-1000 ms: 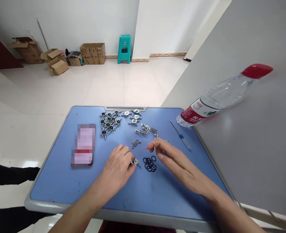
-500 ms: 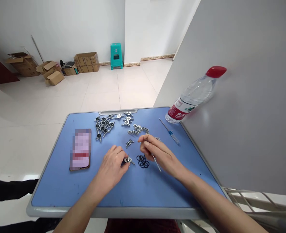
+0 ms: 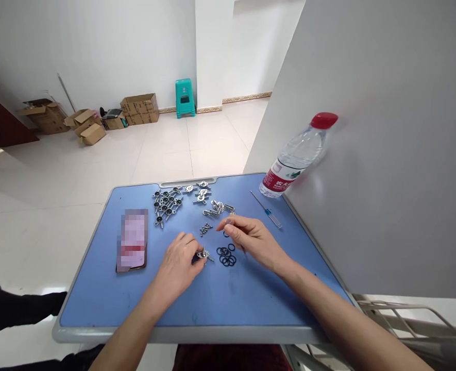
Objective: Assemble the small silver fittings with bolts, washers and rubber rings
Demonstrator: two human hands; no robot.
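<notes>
My left hand [image 3: 181, 258] is closed on a small metal fitting [image 3: 203, 254] with a flat eared flange, held low over the blue table. My right hand [image 3: 253, 239] has its fingers curled round a thin metal rod [image 3: 245, 253], most of it hidden by the palm. A black rubber ring [image 3: 226, 234] shows just under the right fingertips; whether they touch it I cannot tell. Between the hands lie several more black rubber rings [image 3: 226, 260]. Beyond them is a little heap of small metal balls [image 3: 205, 229].
Fittings with black centres [image 3: 168, 201], plain metal fittings [image 3: 201, 196] and metal hook-like parts [image 3: 217, 207] lie farther back. A phone [image 3: 133, 241] is at the left. A screwdriver [image 3: 267, 210] and water bottle [image 3: 295, 162] stand near the grey panel [image 3: 386, 154] at right.
The right hand has turned, so less of the rod shows behind it. A black ring is now visible beneath its fingertips. The left hand keeps its fitting; the view has shifted slightly.
</notes>
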